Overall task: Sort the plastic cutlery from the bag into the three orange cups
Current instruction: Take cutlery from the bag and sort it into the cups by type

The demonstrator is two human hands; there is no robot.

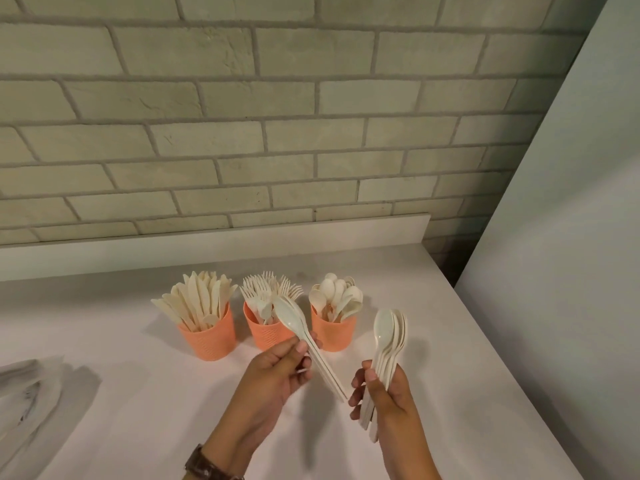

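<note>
Three orange cups stand in a row on the white counter. The left cup (209, 341) holds knives, the middle cup (265, 336) holds forks and the right cup (334, 332) holds spoons. My left hand (275, 374) pinches a small stack of white plastic spoons (294, 318) by their handles, with the bowls raised in front of the middle cup. My right hand (382, 396) grips a second stack of spoons (389, 332) upright, just right of the spoon cup.
A crumpled clear plastic bag (33, 396) lies at the counter's left edge. A brick wall rises behind the counter (145, 393), and a pale panel (561, 271) closes off the right side. The counter's right edge runs diagonally close to my right hand.
</note>
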